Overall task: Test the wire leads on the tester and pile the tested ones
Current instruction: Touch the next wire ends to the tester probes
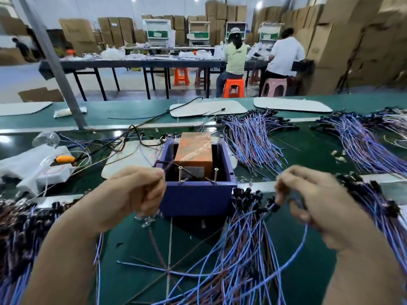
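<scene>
The tester (pixel 196 194) is a purple open-topped box holding an orange block (pixel 195 150), with two upright screws at its near edge. My left hand (pixel 134 197) is closed just left of the box, pinching a thin wire lead whose end points toward the left screw. My right hand (pixel 308 199) is closed to the right of the box, gripping a blue wire lead (pixel 305 236) that loops down from it. Below and between my hands lies a heap of blue and brown leads (pixel 242 249). A dark pile of leads (pixel 19 227) sits at the far left.
More bundles of blue leads (pixel 253 137) lie behind the tester and at the right (pixel 361 142). White packets and an orange-handled tool (pixel 65 159) rest at the left. A grey pole (pixel 57 69) rises from the green bench. Two people sit at a far table.
</scene>
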Demonstrator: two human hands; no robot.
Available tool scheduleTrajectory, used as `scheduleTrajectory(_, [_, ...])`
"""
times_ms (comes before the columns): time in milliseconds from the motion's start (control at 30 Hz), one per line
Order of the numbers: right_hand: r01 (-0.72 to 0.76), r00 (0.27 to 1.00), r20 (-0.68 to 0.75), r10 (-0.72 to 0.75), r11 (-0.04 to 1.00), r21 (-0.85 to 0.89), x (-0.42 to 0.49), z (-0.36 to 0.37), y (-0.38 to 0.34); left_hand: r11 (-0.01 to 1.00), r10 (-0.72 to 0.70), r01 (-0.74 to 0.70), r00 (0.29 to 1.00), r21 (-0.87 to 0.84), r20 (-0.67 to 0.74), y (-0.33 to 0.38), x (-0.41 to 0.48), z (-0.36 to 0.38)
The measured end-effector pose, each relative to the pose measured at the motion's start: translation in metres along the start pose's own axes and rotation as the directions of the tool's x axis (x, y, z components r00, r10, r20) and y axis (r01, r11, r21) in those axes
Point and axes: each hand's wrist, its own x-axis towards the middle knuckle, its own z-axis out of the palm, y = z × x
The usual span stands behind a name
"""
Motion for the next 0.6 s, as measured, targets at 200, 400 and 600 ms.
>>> scheduleTrajectory(200, [-0.288, 0.83, 0.27, 0.488, 0.79, -0.541, 0.027, 0.02, 0.031, 0.898, -0.216, 0.097, 0.947, 0.428, 0.238, 0.01, 0.002, 0.028])
scheduleTrajectory(400, [-0.298, 0.824, 0.296, 0.484, 0.813, -0.501, 0.033, 0.015, 0.043, 0.562, -0.428, -0.046, 0.838, 0.826, 0.338, -0.021, 0.02, 0.093])
scheduleTrajectory(600, [-0.311, 0.833, 0.274, 0.481, 0.816, -0.488, 0.035, 0.014, 0.048, 0.46, -0.438, 0.034, 0.878, 0.887, 0.194, -0.05, 0.018, 0.16])
